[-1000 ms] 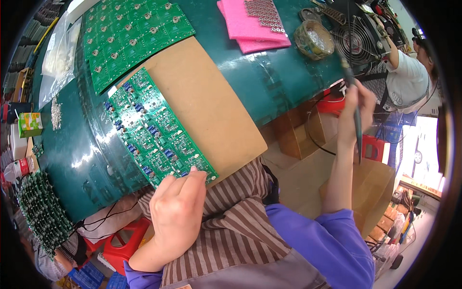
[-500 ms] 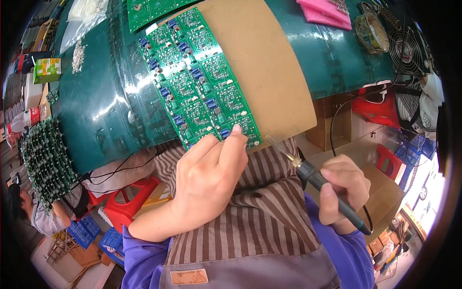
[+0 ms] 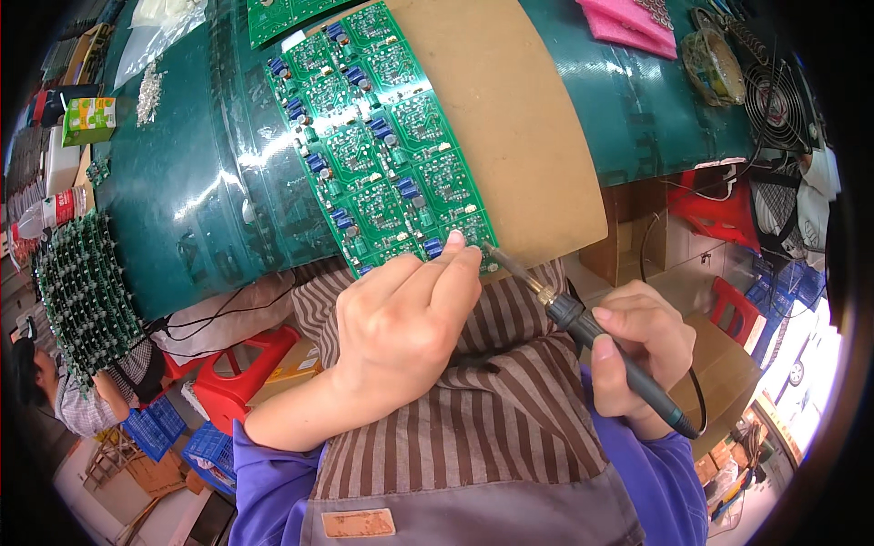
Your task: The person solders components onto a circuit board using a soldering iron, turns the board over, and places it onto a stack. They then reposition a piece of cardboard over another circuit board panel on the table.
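Observation:
A green circuit board panel (image 3: pixel 373 146), with rows of repeated sections and blue components, lies on a tan board (image 3: pixel 519 136). My left hand (image 3: pixel 405 309) rests at the panel's near end, its fingers curled and pressed together. One fingertip is over the panel's near right part; whatever the fingers pinch is hidden. My right hand (image 3: pixel 642 346) is closed around the dark handle of a soldering iron (image 3: pixel 583 323). The iron's tip points up and left, close to the panel's near right corner beside my left fingertips. I cannot tell whether it touches.
A green mat (image 3: pixel 200 200) covers the table. Another green board (image 3: pixel 282 16) lies at the far side. Stacked circuit boards (image 3: pixel 86 291) stand at the left. Pink foam (image 3: pixel 628 25), a small basket (image 3: pixel 713 68) and a fan (image 3: pixel 776 105) are far right. A person (image 3: pixel 77 391) sits at lower left.
The soldering iron's tip has moved left, from beside the panel to its near right corner. My left hand has shifted slightly right. The view has shifted a little.

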The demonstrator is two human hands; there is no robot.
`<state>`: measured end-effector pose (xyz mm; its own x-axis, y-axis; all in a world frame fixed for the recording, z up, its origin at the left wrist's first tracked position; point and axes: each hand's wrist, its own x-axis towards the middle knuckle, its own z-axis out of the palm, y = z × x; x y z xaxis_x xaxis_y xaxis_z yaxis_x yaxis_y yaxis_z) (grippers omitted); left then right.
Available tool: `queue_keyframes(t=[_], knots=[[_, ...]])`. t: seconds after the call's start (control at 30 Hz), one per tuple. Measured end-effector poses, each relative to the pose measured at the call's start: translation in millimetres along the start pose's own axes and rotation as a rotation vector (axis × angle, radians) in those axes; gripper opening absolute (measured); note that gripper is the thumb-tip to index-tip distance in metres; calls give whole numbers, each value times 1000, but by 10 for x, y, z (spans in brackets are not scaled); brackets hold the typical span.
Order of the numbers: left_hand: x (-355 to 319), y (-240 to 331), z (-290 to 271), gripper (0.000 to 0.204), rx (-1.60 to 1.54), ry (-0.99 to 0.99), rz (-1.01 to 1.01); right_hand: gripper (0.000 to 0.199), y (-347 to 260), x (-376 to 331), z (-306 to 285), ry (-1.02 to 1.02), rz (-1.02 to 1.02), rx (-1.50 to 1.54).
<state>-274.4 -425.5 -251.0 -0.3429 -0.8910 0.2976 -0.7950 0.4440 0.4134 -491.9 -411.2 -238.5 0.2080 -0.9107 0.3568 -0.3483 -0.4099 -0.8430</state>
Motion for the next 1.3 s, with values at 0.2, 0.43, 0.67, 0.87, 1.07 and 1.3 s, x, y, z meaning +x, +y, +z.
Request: queue_keyframes(t=[0.2,0.43,0.67,0.87,1.07,1.3], knots=[[16,-27,-44,18,-100,-39,-85,16,6,59,-114,43,-38,-1],[257,-217,-438,9,-321,-64,-335,27,54,414,194,73,-4,55],[593,-1035,-519,9,148,303,-291,24,65,1091,657,-8,-94,-28],[703,-1179,-286,14,76,319,-254,19,159,1356,855,-14,-47,-70],[765,-1178,-208,15,86,332,-321,19,192,1437,874,-56,-29,-98],[788,-1213,-123,19,142,343,-311,19,242,1469,891,-65,-48,-87]])
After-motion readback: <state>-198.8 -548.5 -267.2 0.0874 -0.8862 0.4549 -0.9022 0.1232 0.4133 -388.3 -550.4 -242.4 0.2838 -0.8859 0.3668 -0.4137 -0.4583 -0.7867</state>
